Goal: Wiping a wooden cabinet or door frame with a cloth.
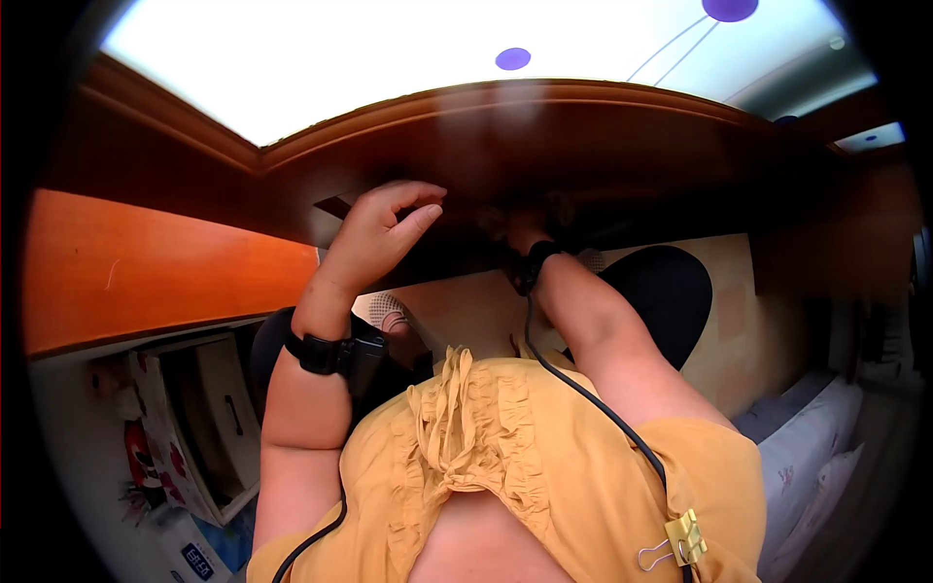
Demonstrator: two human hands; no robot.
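Observation:
A glossy dark-brown wooden panel (619, 160) with a moulded edge stands before me. My left hand (390, 222) is raised close to it, fingers bent and the thumb slightly apart from them, with nothing visible in the grasp. Beside that hand, a small dark recess (334, 207) shows in the wood. My right hand (528, 218) reaches lower into the shadow beneath the panel, where its fingers are dark and blurred. Whether it holds anything cannot be made out. Black strapped devices sit on my left forearm (335, 355) and right wrist (536, 266), with cables running back.
An orange-brown wooden board (168, 266) spans the left side, above a box-like drawer unit (219, 423) with floral sides. Bedding (816, 452) lies at the right. Overhead is a bright white surface (364, 51) with purple dots. My knees are close below the panel.

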